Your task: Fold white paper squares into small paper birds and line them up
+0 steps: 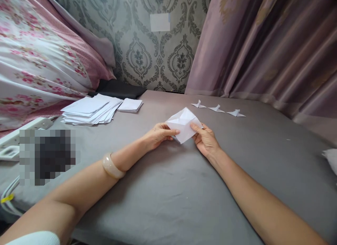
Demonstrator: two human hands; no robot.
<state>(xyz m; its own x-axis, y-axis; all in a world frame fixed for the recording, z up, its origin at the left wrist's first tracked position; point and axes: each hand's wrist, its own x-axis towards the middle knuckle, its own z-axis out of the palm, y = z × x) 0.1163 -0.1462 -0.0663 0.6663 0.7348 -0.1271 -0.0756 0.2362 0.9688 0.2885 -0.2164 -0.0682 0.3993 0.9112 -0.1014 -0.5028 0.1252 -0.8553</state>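
Note:
A white sheet of folded paper point(185, 123), roughly diamond-shaped with crease lines, is held up over the grey-covered surface. My left hand point(162, 135) pinches its left corner, thumb on top and fingers beneath. On the right side, my right hand point(206, 137) grips the paper with its thumb pressed on the face and the fingers behind. The fingers under the paper are partly hidden. Farther back to the right stand several small folded paper figures in a row, among them one figure point(217, 108) with a raised point.
A stack of white paper point(89, 109) lies back left, beside a smaller stack of squares point(131, 105). Behind them is a black folded cloth point(118, 89). A white power strip point(26, 132) and cables run along the left edge. Curtains point(252, 44) hang at the right.

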